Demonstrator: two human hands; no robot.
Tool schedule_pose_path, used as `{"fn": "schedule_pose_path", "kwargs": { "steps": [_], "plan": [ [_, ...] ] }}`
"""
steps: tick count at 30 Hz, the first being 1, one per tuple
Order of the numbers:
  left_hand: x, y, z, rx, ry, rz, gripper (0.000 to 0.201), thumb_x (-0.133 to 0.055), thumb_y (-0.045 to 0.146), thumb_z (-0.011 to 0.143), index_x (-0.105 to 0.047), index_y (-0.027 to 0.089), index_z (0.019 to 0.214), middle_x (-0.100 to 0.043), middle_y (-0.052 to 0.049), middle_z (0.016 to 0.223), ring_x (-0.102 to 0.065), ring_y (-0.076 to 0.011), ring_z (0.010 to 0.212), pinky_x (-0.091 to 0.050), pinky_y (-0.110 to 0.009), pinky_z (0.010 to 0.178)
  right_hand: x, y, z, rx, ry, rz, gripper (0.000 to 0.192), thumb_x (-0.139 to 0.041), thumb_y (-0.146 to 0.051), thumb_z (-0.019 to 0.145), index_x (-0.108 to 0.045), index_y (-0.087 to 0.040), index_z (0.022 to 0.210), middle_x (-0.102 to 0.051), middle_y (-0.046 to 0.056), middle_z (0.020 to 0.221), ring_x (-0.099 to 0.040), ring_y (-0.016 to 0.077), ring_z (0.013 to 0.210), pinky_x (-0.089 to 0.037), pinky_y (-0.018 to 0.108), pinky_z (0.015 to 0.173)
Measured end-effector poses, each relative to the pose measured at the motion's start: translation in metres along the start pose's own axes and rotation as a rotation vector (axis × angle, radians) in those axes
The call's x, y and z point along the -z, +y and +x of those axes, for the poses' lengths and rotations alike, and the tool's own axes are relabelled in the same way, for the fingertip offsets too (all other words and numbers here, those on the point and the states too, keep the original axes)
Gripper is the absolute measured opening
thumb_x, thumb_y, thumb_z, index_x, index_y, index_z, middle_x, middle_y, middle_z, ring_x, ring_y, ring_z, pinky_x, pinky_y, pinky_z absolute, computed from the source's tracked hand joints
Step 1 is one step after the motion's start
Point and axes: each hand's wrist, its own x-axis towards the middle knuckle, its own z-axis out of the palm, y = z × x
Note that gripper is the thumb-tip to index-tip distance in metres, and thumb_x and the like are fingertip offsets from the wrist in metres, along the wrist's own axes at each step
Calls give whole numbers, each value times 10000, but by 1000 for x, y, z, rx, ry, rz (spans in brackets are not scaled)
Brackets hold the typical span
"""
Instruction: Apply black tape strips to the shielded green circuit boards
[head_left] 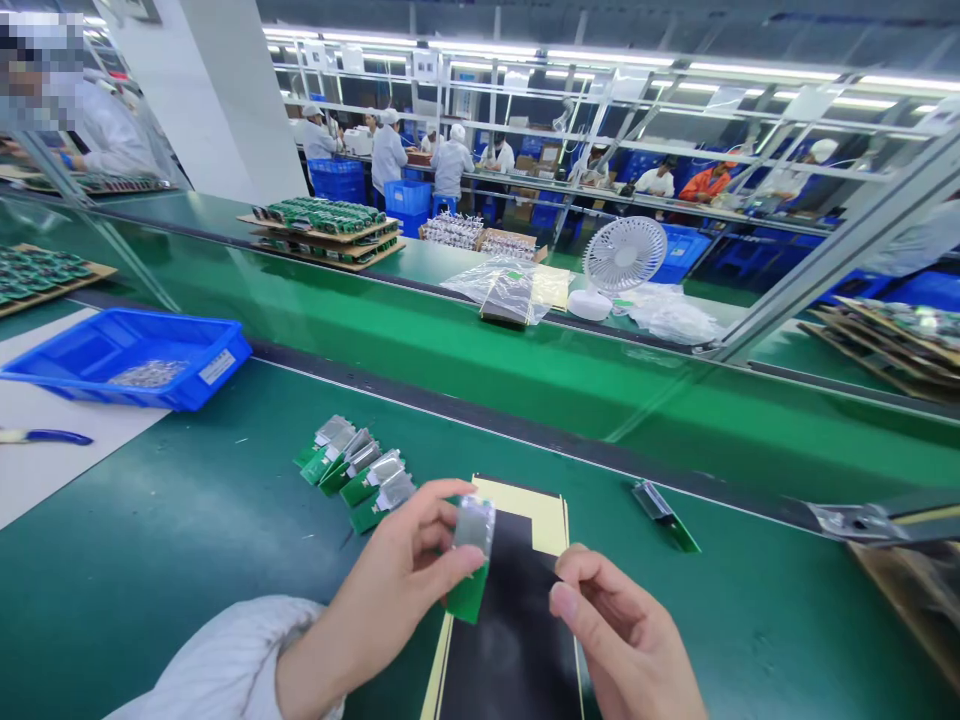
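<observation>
My left hand grips a small green circuit board with a silver-grey screen, thumb on its front, tilted above a black sheet. The sheet lies on cream backing, bare along the top and upper right corner. At the sheet's right edge, my right hand has its thumb and forefinger pinched together; what is between them is too small to tell. To the left, several similar boards with screens lie in an overlapping row. One more board rests alone on the right.
A blue bin of small metal parts and a blue-handled tool are at the left. Beyond a raised green ledge stand stacked trays of boards, plastic bags and a white fan. Several co-workers are farther back.
</observation>
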Motion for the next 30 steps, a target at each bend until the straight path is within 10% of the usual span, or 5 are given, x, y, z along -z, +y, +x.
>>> {"fn": "schedule_pose_path", "kwargs": {
  "steps": [19, 22, 30],
  "plan": [
    [-15, -2, -2, 92, -170, -325, 558, -563, 60, 672, -484, 285, 1176, -582, 10, 857, -533, -121, 725, -559, -225, 544, 7, 1, -4, -136, -71, 73, 242, -650, -417, 716, -562, -210, 629, -455, -11, 626, -442, 156, 611, -393, 279, 575],
    [-13, -4, -3, 97, -188, -328, 548, -559, 50, 670, -496, 286, 1161, -583, 11, 883, -525, -123, 745, -569, -238, 559, 4, 2, -5, 78, 18, -98, 86, -645, -312, 740, -599, -251, 779, -516, -1, 680, -482, 176, 634, -414, 298, 578],
    [-18, -2, -4, 177, -180, -316, 591, -576, 78, 596, -478, 237, 1156, -557, 0, 853, -513, -127, 725, -561, -239, 533, -14, 13, -15, 833, 191, -882, 523, -538, -20, 760, -477, -345, 1166, -646, 19, 842, -521, 237, 824, -404, 360, 713]
  ]
}}
